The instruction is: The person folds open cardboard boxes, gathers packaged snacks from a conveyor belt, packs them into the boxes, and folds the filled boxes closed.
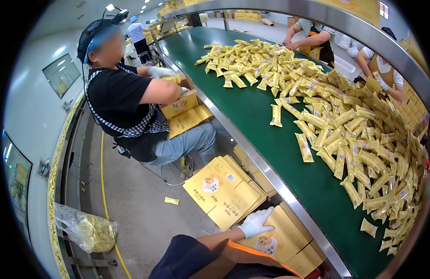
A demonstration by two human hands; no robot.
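My left hand (256, 222), in a white glove, rests on the edge of a yellow printed carton (287, 235) near the bottom, its fingers apart. Just beyond it lies a stack of flattened yellow cartons (224, 186). To the right, many small yellow packets (329, 118) are heaped on the green belt (256, 135). My right hand is out of view; a blurred, skin-coloured shape shows at the lower right edge, too unclear to name.
A metal rail (289, 193) edges the belt. At the left a seated co-worker (119, 90) handles an open carton (180, 104). Two more people work across the belt. A plastic bag (91, 230) and a loose packet (171, 201) lie on the floor.
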